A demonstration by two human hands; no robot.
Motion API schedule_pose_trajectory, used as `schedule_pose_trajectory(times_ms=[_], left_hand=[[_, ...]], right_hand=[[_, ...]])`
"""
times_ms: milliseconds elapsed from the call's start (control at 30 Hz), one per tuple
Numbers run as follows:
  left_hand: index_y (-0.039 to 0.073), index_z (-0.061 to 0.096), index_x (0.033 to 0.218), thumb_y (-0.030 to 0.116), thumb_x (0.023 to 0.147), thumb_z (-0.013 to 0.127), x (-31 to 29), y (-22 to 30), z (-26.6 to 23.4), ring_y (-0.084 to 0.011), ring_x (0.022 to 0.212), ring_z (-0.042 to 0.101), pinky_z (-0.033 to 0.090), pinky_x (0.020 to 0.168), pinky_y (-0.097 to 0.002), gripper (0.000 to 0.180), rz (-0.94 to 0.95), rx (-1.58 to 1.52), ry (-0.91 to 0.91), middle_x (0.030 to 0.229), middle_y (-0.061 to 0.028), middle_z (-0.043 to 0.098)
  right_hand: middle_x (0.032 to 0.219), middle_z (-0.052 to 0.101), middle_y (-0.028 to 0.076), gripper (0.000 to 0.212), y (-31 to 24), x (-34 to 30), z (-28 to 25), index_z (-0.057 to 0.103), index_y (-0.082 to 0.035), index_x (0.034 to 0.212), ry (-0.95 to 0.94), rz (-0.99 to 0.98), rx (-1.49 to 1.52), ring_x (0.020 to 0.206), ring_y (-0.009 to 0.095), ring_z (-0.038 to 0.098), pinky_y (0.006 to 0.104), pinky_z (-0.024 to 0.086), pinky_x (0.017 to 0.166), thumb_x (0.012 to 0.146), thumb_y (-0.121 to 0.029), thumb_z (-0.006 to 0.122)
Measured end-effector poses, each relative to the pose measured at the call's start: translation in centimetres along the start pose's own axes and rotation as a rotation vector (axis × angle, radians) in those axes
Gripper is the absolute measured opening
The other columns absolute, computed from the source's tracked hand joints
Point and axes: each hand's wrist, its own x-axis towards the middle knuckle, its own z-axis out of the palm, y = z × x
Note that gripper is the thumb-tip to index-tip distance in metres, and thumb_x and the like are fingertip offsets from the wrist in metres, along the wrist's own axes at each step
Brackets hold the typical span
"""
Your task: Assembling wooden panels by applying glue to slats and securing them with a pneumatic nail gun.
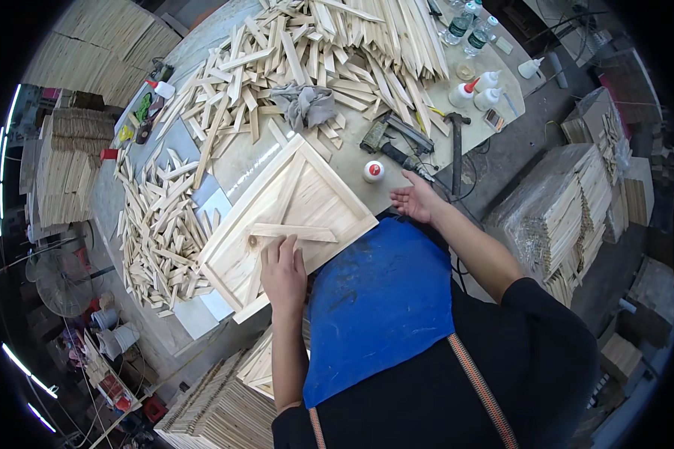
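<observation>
A framed pale wooden panel (pixel 228 258) lies tilted at the table's near edge, with a diagonal brace (pixel 290 183) inside its frame. A short wooden strip (pixel 313 233) with angled ends lies crosswise over the panel. My left hand (pixel 282 273) is over the panel, its bent fingers closed at the strip's lower edge; the fingertips are partly hidden. My right hand (pixel 416 199) hovers right of the panel, palm turned inward, fingers apart and holding nothing. Closest to it stands a white bottle with a red-marked top (pixel 374 171).
Loose wooden strips (pixel 307 56) are heaped at the back, shorter pieces (pixel 161 232) at left. A grey rag (pixel 303 105), nail gun (pixel 397 142), hammer (pixel 457 153), glue bottles (pixel 488 99) and water bottles (pixel 460 26) lie beyond. Wrapped wood stacks (pixel 550 209) stand right.
</observation>
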Motion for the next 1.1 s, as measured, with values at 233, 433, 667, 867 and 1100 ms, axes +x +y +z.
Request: schedule_pose_trajectory(times_ms=[233,433,667,867,1100], left_hand=[[0.008,0.069,0.126,0.006,0.088,0.071,2.8,-2.8,0.7,-0.0316,0.111,0.064,0.052,0.096,-0.0421,0.038,0.449,0.029,-0.137,0.117,-0.0107,0.070],[0.005,0.057,0.144,0.006,0.100,0.063,4.1,-2.7,0.2,-0.0182,0.110,0.064,0.052,0.094,-0.0331,0.044,-0.122,-0.756,0.016,0.117,-0.0073,0.070],[0.004,0.048,0.152,0.025,0.110,0.050,0.6,-6.4,5.0,-0.0184,0.134,0.052,0.042,0.113,-0.0356,0.047,-0.631,-1.297,0.127,0.145,-0.0081,0.058],[0.019,0.046,0.155,0.039,0.111,0.047,-0.4,-7.0,6.0,-0.0067,0.079,0.061,0.053,0.060,-0.0257,0.049,-0.621,-1.843,0.217,0.103,0.0022,0.067],[0.019,0.046,0.154,0.042,0.109,0.050,-0.9,-7.2,6.0,-0.0067,0.073,0.059,0.049,0.054,-0.0226,0.051,-0.556,-2.130,0.241,0.100,0.0011,0.066]], right_hand=[[0.103,0.064,0.019,0.079,1.1,8.0,2.3,0.058,0.003,0.119,-0.163,0.429,0.389,0.079,0.026,0.063,0.0265,0.045,0.051,0.092,-0.071,0.056],[0.103,0.063,0.023,0.062,-1.5,13.7,2.1,0.060,0.000,0.114,-0.157,0.171,0.701,0.082,0.030,0.063,0.0279,0.047,0.052,0.092,-0.057,0.068],[0.065,0.052,0.005,0.028,-0.2,15.9,3.3,0.058,-0.013,0.080,-0.255,0.108,0.596,0.049,0.017,0.044,0.0287,0.034,0.042,0.098,-0.033,0.051],[0.126,0.067,0.018,0.051,-2.2,17.1,-1.9,0.058,0.001,0.132,-0.776,-0.072,0.209,0.113,0.031,0.065,0.0462,0.053,0.099,0.094,-0.033,0.065],[0.122,0.068,0.018,0.052,-13.7,2.3,7.4,0.061,0.001,0.126,-0.900,0.022,0.084,0.105,0.032,0.066,0.0410,0.056,0.092,0.091,-0.034,0.077]])
